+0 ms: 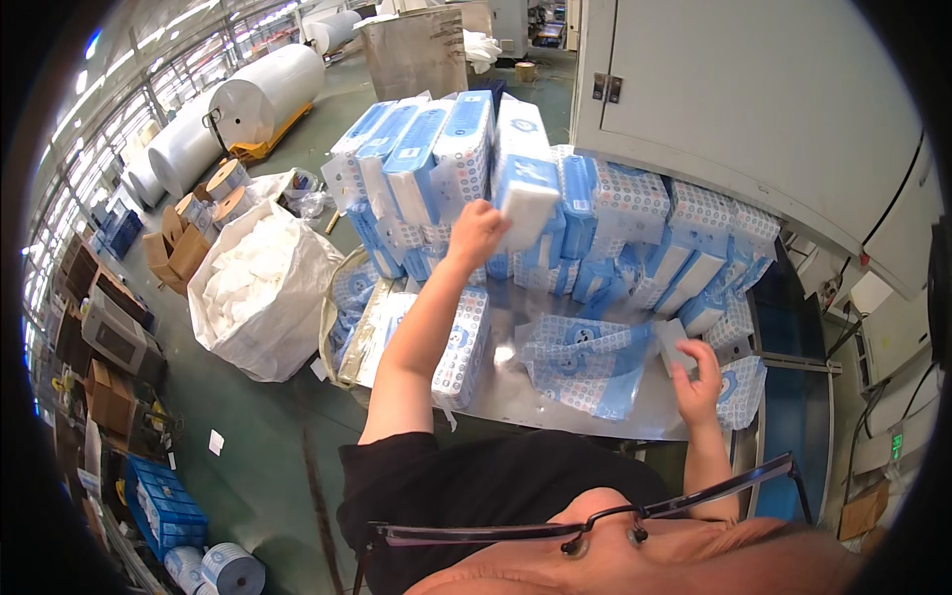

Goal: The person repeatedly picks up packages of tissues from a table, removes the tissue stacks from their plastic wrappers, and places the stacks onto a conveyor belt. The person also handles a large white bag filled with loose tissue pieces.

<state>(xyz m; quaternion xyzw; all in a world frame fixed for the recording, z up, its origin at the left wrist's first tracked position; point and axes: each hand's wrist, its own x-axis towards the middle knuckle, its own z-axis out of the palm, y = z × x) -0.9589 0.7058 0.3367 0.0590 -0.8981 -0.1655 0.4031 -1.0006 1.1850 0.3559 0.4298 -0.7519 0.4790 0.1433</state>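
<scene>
Eyeglasses of mine sit closest, nearer to me than the flat printed plastic bag on the metal surface. I take that bag as my landmark. Beyond it and a little to its left is the blue-and-white film-wrapped pack, tilted, with its pale end toward me. My left hand is closed on that pack's left edge, near the lower corner.

I judge the pack light for its bulk and soft inside, with some give when squeezed. Its film looks smooth, so it may slide in my fingers; the film could crease or tear if I pinch only a loose fold. It seems hardly fragile otherwise. I would rather spread my palm along the broad sides, or clasp both narrow ends, than hang it from one corner.

Just right of the bag, my right hand has its fingers bent, the thumb apart from them, beside a small pale piece; I cannot tell whether I grip it. Behind the bag runs a bank of similar packs, and to its left stands a patterned pack.
</scene>
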